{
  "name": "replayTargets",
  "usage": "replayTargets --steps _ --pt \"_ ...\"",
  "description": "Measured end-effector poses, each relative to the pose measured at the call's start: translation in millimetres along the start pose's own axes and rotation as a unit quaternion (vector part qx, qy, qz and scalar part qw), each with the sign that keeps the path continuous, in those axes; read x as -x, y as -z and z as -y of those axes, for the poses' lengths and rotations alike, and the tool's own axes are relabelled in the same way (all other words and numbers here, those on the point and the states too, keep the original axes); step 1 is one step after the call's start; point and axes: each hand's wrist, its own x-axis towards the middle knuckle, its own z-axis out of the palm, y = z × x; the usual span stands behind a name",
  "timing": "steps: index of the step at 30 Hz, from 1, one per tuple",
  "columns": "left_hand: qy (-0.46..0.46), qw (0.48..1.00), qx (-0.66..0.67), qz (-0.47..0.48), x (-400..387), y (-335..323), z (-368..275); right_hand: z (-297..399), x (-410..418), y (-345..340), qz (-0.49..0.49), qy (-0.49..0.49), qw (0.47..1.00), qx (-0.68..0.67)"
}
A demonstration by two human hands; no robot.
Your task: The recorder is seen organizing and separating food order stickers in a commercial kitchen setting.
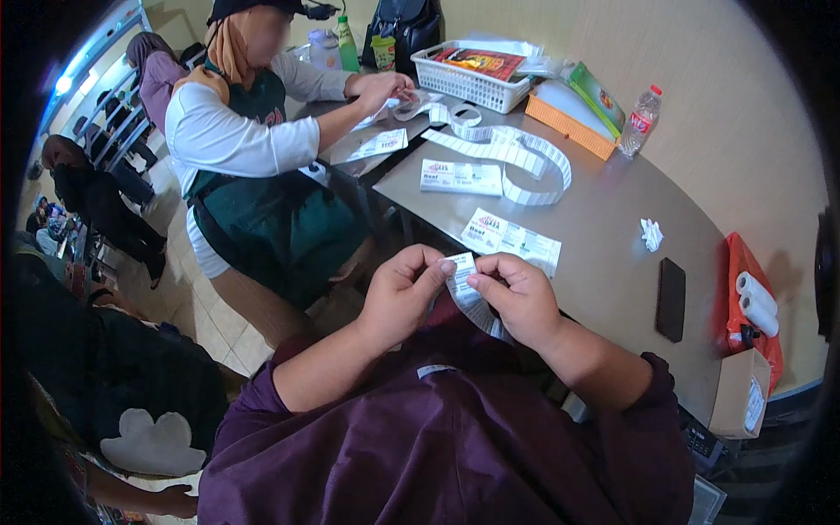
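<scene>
A strip of printed labels [474,298] is pinched at its top end between both hands, and the rest curls down in front of the dark purple top. My left hand [405,295] grips its left edge with thumb and fingers; my right hand [518,295] grips the right edge. Just beyond the hands, a printed card [512,239] lies at the table's edge. Farther back sits a stack of similar cards [461,177]. Beside that stack, a long strip of labels [554,167] winds in loose loops across the brown table [610,243].
A co-worker in a green apron [262,230] sits at the left, hands over the table. Behind the strip stand a white basket [469,82], an orange basket [567,128] and a plastic bottle [640,125]. Crumpled paper [651,235], a dark phone [671,300] and a cardboard box [738,397] are at the right.
</scene>
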Motion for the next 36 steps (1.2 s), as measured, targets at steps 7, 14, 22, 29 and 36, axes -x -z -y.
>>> replayTargets --steps 7,14,22,29,36 --pt "-0.036 0.999 -0.033 -0.022 -12.0 -15.7 2.6 -16.2 -10.4 23.2 -0.011 0.004 0.998 -0.061" --pt "-0.254 0.848 -0.455 -0.093 -18.0 -31.6 -5.2 -42.5 -15.7 39.3 -0.011 -0.002 0.998 -0.066" --pt "-0.332 0.758 -0.556 -0.071 -25.6 -41.3 1.2 -31.4 -11.1 42.8 -0.002 0.092 0.995 0.045" --pt "-0.351 0.752 -0.557 -0.037 -24.5 -37.2 7.0 -33.2 -5.3 37.8 -0.042 0.171 0.978 0.116" --pt "-0.343 0.769 -0.540 -0.018 -27.2 -35.1 9.9 -38.6 -4.4 37.5 -0.030 0.163 0.979 0.121"
